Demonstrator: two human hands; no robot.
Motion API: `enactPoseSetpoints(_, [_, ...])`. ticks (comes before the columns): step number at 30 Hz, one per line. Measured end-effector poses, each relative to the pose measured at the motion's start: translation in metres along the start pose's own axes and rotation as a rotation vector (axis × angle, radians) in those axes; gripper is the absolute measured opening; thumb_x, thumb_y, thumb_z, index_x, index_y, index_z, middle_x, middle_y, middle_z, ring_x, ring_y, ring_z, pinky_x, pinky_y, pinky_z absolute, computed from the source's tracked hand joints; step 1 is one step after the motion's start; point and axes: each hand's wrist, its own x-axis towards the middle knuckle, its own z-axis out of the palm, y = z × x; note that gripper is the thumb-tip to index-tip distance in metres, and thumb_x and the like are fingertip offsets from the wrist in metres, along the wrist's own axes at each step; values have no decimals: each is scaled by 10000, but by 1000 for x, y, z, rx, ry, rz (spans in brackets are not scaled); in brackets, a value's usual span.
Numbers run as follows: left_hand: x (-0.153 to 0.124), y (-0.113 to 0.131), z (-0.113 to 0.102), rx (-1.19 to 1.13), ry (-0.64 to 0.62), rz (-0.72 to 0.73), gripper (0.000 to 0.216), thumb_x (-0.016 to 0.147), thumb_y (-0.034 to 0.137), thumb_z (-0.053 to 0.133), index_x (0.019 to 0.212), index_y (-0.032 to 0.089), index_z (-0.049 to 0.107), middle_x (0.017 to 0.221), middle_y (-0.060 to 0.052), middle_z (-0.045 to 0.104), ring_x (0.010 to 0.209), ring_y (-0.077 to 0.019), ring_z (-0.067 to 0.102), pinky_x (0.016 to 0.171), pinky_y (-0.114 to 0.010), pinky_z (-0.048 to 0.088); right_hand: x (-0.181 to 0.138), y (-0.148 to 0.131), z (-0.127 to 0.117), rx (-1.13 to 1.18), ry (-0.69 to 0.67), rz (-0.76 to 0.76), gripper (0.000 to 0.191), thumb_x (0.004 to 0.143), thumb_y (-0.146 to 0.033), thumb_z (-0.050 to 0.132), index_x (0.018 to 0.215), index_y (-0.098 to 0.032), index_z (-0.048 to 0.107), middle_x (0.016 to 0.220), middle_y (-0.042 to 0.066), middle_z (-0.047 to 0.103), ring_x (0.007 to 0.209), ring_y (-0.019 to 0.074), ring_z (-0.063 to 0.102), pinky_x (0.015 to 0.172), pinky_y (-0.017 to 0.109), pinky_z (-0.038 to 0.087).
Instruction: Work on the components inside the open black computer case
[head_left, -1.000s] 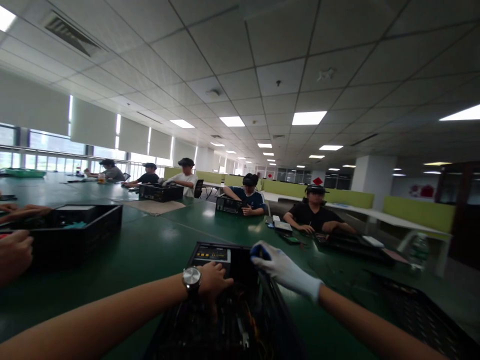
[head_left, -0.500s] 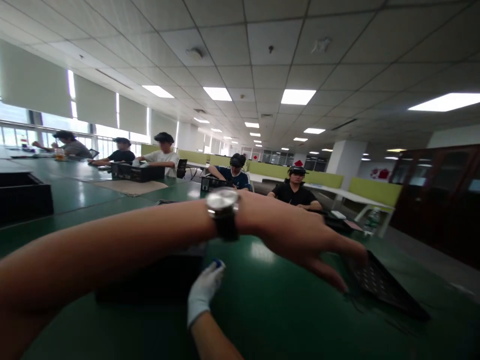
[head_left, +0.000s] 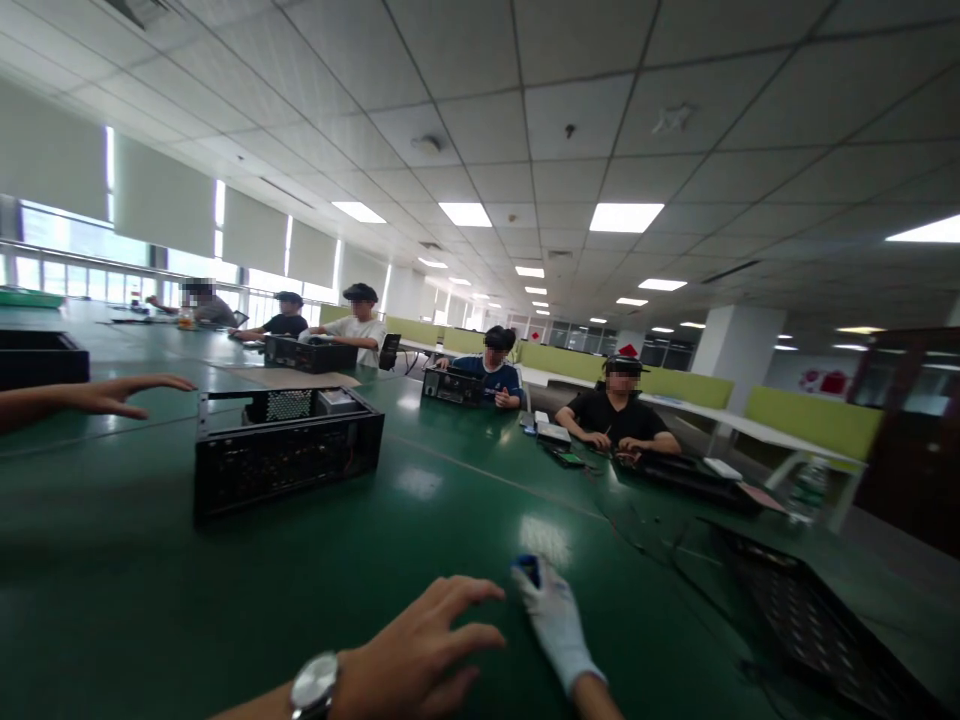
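My left hand (head_left: pixel 427 650), bare and with a watch (head_left: pixel 315 682) on its wrist, hovers low over the green table. Its fingers are apart and curved, with nothing in them. Just right of it, my right hand (head_left: pixel 555 620) wears a white glove, its fingers closed. Something small, blue and dark shows at the gloved fingertips, too unclear to name. Farther off at the left stands a black computer case (head_left: pixel 289 460), open on top, with metal parts inside. A black perforated panel (head_left: pixel 810 610) lies at the right, apart from both hands.
Another person's hand (head_left: pixel 112 395) reaches in from the left, near the case. Thin dark cables (head_left: pixel 682 570) trail beside the panel. Across the table, co-workers sit with more cases; a plastic bottle (head_left: pixel 810 492) stands at the far right.
My left hand has come back from the panel, leftward and nearer to me. The case now sits farther away. Another person's hand has appeared at the left, and the view has shifted.
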Motion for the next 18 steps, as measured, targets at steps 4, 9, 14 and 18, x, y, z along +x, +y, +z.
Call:
enactPoseSetpoints(4, [-56,-48,46,-37,78,-363,553,798,102,614,1295,305,483,1584,-125,321,1339,-313,494,1077,-463,531,29,99,-36,138,224,373,639,874,-713,220,1115,-221,548,912,151,688,885,353,701,834,489,550])
enactPoseSetpoints(9, [-52,-42,57,-119,-28,-152,164,909,180,585,1036,255,513,1151,-55,636,1023,-207,607,909,-326,560,59,167,-51,177,309,520,688,700,-836,346,1018,-259,542,898,173,687,897,420,672,867,543,513])
enactPoseSetpoints(14, [-35,-27,39,-73,6,-157,164,905,161,592,1039,239,538,1014,-17,646,924,-188,576,840,-321,509,72,170,-37,128,213,450,796,754,-820,312,1194,-214,584,1043,192,683,1010,418,651,933,543,485])
enactPoseSetpoints(18, [41,-66,-1,165,102,-191,245,961,253,589,1203,216,570,1155,-50,620,1045,-207,571,942,-361,502,64,156,-44,141,187,520,877,793,-800,249,1308,-154,544,1121,204,661,1025,390,634,963,510,469])
